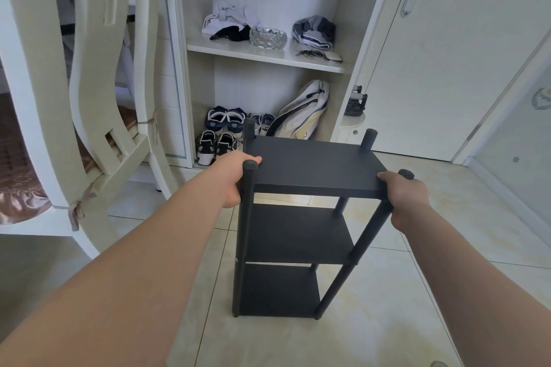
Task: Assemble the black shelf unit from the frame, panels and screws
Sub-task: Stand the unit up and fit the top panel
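While apart, hands (231, 180) (407, 198) round shelf posts (246, 223) (365, 243).

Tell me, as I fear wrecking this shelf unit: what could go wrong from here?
The left hand and right hand grip only the near posts at the top panel, so the narrow shelf unit could tip away. The chair stands close on the left; a swing might strike it. On floor tiles its feet may slide.

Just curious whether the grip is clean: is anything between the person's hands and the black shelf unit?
Nothing visible is in the way. The left hand grips the near left post of the black shelf unit, and the right hand grips the near right post, both directly on the frame.
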Available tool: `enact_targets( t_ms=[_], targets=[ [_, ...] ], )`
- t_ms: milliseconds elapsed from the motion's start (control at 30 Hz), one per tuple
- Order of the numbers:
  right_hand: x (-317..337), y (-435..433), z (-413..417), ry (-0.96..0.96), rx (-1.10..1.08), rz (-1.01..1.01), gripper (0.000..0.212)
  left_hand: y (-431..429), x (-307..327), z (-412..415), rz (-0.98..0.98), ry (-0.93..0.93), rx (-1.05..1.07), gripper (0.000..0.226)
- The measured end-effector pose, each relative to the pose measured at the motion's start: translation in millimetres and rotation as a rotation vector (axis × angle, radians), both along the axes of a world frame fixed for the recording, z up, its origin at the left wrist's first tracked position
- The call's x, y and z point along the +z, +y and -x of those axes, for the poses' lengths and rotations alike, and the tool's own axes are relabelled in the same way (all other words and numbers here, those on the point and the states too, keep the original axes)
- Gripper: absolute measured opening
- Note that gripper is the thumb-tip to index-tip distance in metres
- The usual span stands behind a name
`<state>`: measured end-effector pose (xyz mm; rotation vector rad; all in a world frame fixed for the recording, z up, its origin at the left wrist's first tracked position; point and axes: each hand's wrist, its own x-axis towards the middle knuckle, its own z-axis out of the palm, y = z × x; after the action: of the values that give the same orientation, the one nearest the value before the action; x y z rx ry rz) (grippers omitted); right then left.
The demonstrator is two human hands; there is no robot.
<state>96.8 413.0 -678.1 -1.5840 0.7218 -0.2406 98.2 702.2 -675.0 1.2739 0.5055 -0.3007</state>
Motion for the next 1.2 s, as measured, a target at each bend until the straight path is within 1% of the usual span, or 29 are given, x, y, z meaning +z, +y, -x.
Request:
enact_targets(
  t_ms=[133,333,433,567,667,700,733,800,867,900,933,967,1033,1067,1100,1133,1200],
  targets=[
    [-0.3,0.7,2.2,-0.004,-0.002,0.001,0.023,0.4,-1.3,1.0,-0.006,0.0,0.002,0.03],
    [0.6,1.7,4.7,0.004,-0.001,0.004,0.025,1.0,-3.4,3.6,0.015,-0.008,-0.013,0.016],
    [0.5,1.5,5.1,0.005,-0.003,-0.004,0.025,0.0,-4.7,3.0,0.021,-0.007,-0.016,0.013],
    [-0.1,1.5,4.7,-0.003,-0.005,0.003,0.026,-1.1,-5.8,3.6,0.011,-0.031,-0.03,0.018],
    [-2.1,0.4,6.4,-0.029,0.041,0.01,0.026,2.2,-7.4,3.6,0.047,-0.072,-0.056,0.032],
    [-1.9,-1.1,7.2,-0.057,0.067,0.006,0.029,4.9,-8.2,3.2,0.087,-0.087,-0.062,0.036],
    [-0.8,-3.1,8.4,-0.086,0.092,0.008,0.037,9.0,-9.5,3.0,0.129,-0.095,-0.061,0.037],
    [4.7,-7.0,12.8,-0.132,0.106,0.046,0.062,19.8,-14.0,4.7,0.17,-0.104,-0.069,0.037],
    [11.2,-10.3,19.2,-0.199,0.096,0.154,0.073,31.6,-24.4,6.7,0.143,-0.122,-0.114,0.032],
    [13.3,-11.3,23.1,-0.248,0.109,0.267,0.074,37.0,-31.8,8.7,0.083,-0.119,-0.165,0.034],
    [14.6,-11.9,26.9,-0.293,0.137,0.423,0.074,42.6,-40.8,11.6,-0.035,-0.097,-0.249,0.043],
    [15.9,-11.3,30.5,-0.33,0.172,0.605,0.071,46.6,-49.2,15.4,-0.216,-0.064,-0.36,0.053],
    [17.9,-7.2,35.6,-0.395,0.257,0.95,0.061,49.4,-65.4,22.2,-0.615,-0.013,-0.629,0.057],
    [17.9,-3.6,37.0,-0.413,0.318,1.072,0.057,46.7,-72.9,24.8,-0.736,-0.006,-0.745,0.056],
    [17.3,1.7,37.7,-0.414,0.39,1.152,0.054,42.1,-80.1,26.1,-0.802,-0.015,-0.804,0.054],
    [16.1,8.0,38.8,-0.396,0.462,1.203,0.053,35.9,-86.6,26.7,-0.829,-0.032,-0.802,0.05],
    [11.3,18.9,40.4,-0.32,0.581,1.261,0.054,23.0,-99.7,25.8,-0.821,-0.076,-0.699,0.032]
  ],
)
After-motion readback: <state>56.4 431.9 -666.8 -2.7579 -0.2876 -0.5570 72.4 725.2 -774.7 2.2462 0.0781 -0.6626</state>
